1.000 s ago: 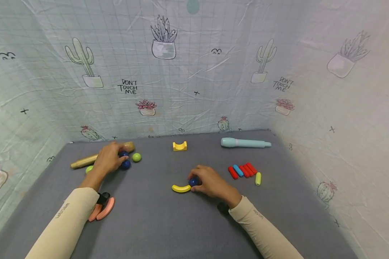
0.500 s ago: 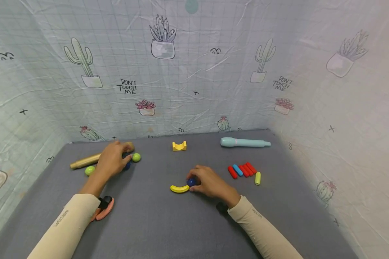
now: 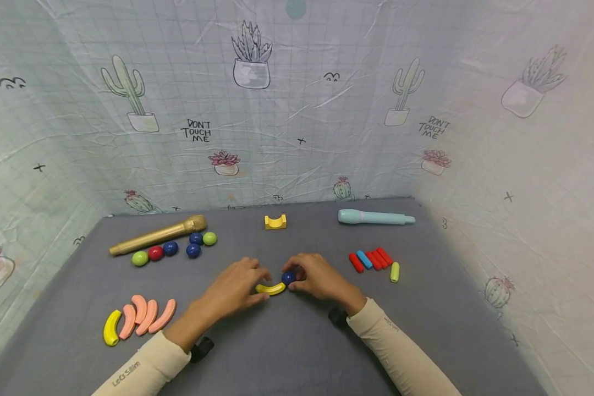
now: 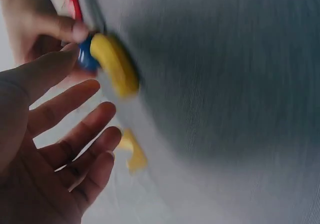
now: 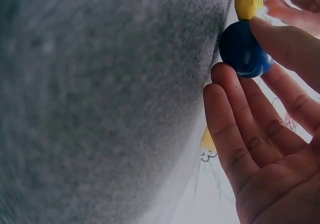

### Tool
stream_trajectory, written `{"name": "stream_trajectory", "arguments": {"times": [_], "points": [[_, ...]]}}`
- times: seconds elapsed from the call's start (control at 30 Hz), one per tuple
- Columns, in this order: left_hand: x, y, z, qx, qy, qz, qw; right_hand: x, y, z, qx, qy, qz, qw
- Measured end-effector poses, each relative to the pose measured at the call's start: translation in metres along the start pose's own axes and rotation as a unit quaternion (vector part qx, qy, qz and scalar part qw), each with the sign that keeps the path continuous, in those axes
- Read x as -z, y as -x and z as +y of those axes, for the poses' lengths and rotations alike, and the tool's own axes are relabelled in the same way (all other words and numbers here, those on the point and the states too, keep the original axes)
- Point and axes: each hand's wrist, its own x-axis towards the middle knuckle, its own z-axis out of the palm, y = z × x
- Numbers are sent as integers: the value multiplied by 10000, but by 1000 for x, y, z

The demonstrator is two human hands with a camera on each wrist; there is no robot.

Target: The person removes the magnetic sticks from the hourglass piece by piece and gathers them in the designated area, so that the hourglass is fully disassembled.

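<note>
My right hand (image 3: 319, 278) pinches a dark blue ball (image 3: 288, 278) between thumb and fingers at the middle of the table. A yellow curved bar (image 3: 270, 289) lies with one end against that ball, as the right wrist view also shows. My left hand (image 3: 235, 289) is just left of the bar's far end, its fingers spread and holding nothing. In the left wrist view, the left fingers (image 4: 107, 114) are apart from the yellow bar (image 4: 116, 67), with the blue ball (image 4: 86, 54) beyond it.
Back left: a gold microphone (image 3: 158, 236) and several balls, including a red ball (image 3: 155, 253). Front left: pink curved bars (image 3: 149, 316) and another yellow bar (image 3: 111, 328). A yellow cradle-shaped block (image 3: 275, 222), a pale blue microphone (image 3: 376, 217) and short red sticks (image 3: 383, 256) lie further back.
My left hand has left the blue balls beside the gold microphone and come right and nearer, to the yellow bar. The right hand keeps its pinch on the ball, shifted slightly left.
</note>
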Motion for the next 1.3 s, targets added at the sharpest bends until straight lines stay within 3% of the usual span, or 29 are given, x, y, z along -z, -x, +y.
{"name": "stream_trajectory", "arguments": {"times": [0.13, 0.37, 0.53, 0.73, 0.9, 1.0, 1.17, 1.3], "points": [[-15, -3, 11, -123, -121, -136, 9998, -1, -1, 0, 65, -16, -15, 10000], [-28, -4, 14, -145, -82, 51, 9998, -2, -1, -1, 83, 2, 10, 10000], [-28, 3, 10, 59, 470, -62, 9989, -1, 0, -2, 105, 14, 80, 9999], [-14, 31, -7, 571, 1239, -79, 9906, -1, 0, 0, 32, 26, 70, 10000], [4, 64, -25, 1380, 1417, -184, 9801, -2, -1, 0, 25, 10, 48, 10000], [10, 84, -36, 1693, 1351, -189, 9761, -2, -2, -2, 7, 34, 22, 10000], [14, 110, -49, 1747, 1066, 12, 9788, -3, -10, -8, 7, 7, 16, 10000], [16, 122, -54, 1755, 835, 131, 9808, -7, -26, -16, 87, -197, 56, 9998]]}}
